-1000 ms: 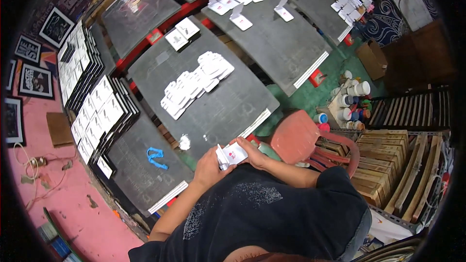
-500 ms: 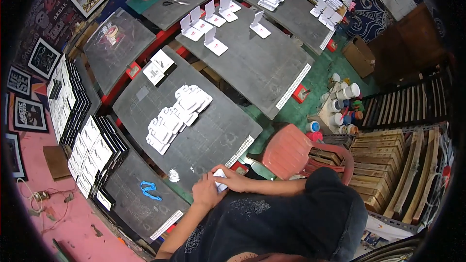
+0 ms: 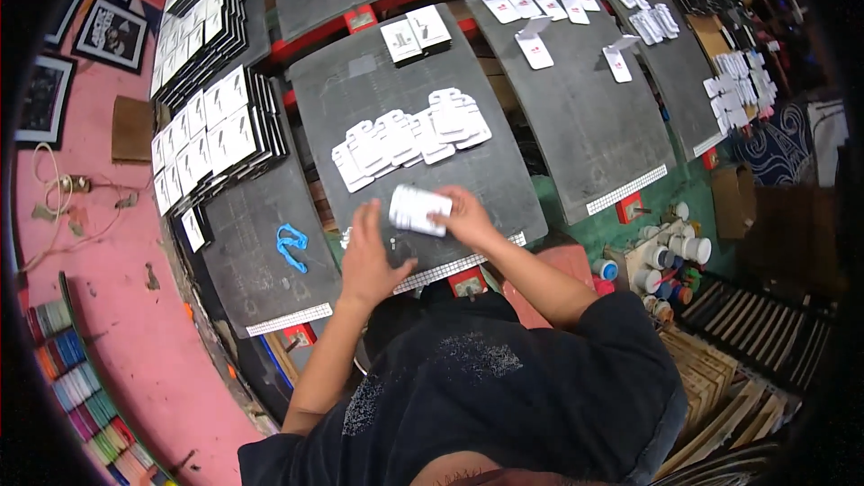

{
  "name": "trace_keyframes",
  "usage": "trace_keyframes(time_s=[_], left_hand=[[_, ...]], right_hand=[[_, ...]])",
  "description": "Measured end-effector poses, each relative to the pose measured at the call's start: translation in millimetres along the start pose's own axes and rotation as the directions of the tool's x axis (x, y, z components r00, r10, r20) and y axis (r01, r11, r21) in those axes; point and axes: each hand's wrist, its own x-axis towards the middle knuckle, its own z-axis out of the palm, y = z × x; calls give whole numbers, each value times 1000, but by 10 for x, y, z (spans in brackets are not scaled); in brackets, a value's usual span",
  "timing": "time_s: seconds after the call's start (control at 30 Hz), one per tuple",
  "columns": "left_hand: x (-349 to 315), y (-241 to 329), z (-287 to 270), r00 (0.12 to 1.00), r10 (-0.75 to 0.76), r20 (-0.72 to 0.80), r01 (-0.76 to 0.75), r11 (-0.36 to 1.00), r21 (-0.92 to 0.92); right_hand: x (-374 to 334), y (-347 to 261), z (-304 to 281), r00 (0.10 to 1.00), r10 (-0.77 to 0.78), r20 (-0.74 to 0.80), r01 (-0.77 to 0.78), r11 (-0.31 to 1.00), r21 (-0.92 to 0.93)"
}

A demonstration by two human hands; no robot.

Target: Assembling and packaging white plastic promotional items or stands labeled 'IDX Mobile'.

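My right hand (image 3: 468, 218) grips the right edge of a flat white plastic piece (image 3: 414, 209) with notched edges, held over the near part of a dark worktable (image 3: 486, 184). To its left, my left hand (image 3: 367, 261) is open, thumb and fingers apart, with nothing in it. Beyond both hands lies a row of similar white plastic pieces (image 3: 396, 139), overlapping one another on the table. A small whitish bit (image 3: 392, 244) lies between my hands, and more clear scraps show partly behind my left fingers.
Stacked white-and-black boxes (image 3: 211, 130) stand at the left, with a blue strap (image 3: 291, 247) on the table nearby. Two white boxes (image 3: 416, 34) lie at the far edge. White L-shaped stands (image 3: 533, 43) occupy the table to the right. A red chair (image 3: 569, 263) is beside me.
My view has turned, bringing the table squarely ahead. My hands, together on the white piece before, have parted; the left has let go, and the right has carried it forward over the table.
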Motion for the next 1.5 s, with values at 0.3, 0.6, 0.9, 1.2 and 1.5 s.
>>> trace_keyframes(time_s=[0.3, 0.6, 0.9, 1.2, 1.5], left_hand=[[-870, -871, 93, 965, -261, -15, 252, 944, -213], [-1307, -1053, 372, 977, -185, 109, 211, 925, -315], [-1100, -1210, 406, 981, -134, 139, 178, 906, -385], [-593, -811, 1051, 944, 189, 271, 18, 791, -612], [-865, -99, 1593, 796, 349, 494, 271, 525, -807]], right_hand=[[1094, -164, 662, 844, 11, -536, 183, 934, 308], [1434, -334, 819, 669, 176, -722, 178, 905, 385], [1184, -243, 738, 718, 177, -674, 135, 913, 384], [-582, 539, 591, 954, 260, -151, -248, 964, 95], [-833, -265, -905, 905, -142, -400, 90, 985, -148]])
